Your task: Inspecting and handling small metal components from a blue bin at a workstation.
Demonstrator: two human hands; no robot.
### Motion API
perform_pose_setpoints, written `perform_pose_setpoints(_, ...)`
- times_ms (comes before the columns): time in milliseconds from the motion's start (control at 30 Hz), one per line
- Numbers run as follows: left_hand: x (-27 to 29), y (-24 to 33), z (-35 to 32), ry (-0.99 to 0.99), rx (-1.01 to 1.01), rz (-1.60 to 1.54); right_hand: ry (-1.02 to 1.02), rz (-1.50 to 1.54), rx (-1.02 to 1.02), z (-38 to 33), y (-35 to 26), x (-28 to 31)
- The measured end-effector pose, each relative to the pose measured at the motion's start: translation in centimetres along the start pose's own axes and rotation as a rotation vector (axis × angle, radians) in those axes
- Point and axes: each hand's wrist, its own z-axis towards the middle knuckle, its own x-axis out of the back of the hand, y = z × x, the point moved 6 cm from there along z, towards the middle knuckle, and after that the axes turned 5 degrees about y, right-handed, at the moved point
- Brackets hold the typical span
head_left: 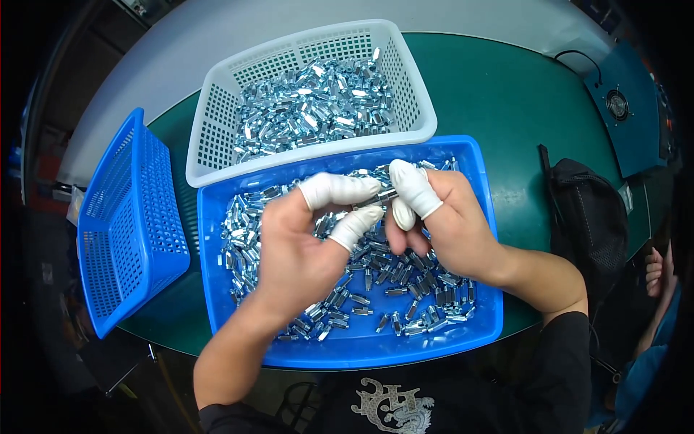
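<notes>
Above a shallow blue tray [347,359], my two hands meet, with white finger cots on thumbs and index fingers. My left hand [296,242] pinches a small shiny metal fitting [386,194] between thumb and forefinger. At its other end, the fingertips of my right hand [459,224] close on the same piece, partly hiding it. Whether it is one piece or two joined ones I cannot tell. Under the hands, many loose hexagonal metal fittings [412,278] lie in the tray, heaped at its left and far sides and thinner toward the front.
Behind the tray, a white perforated basket [311,159] holds a heap of similar fittings. A blue perforated basket [163,210] leans on its side at the left. On the green tabletop [499,94] at the right are a black mesh bag [589,217] and a teal box with a fan [625,108]. Another person's hand [653,269] shows far right.
</notes>
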Motion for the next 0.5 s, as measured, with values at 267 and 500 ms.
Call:
perform_pose_setpoints(267,-0.4,2.1,0.3,0.172,-0.116,0.131,-0.005,0.242,-0.215,0.4,0.6,0.1)
perform_pose_setpoints(500,0.0,-0.1,0.3,-0.015,0.155,0.162,0.059,0.025,0.001,0.3,-0.1,0.6)
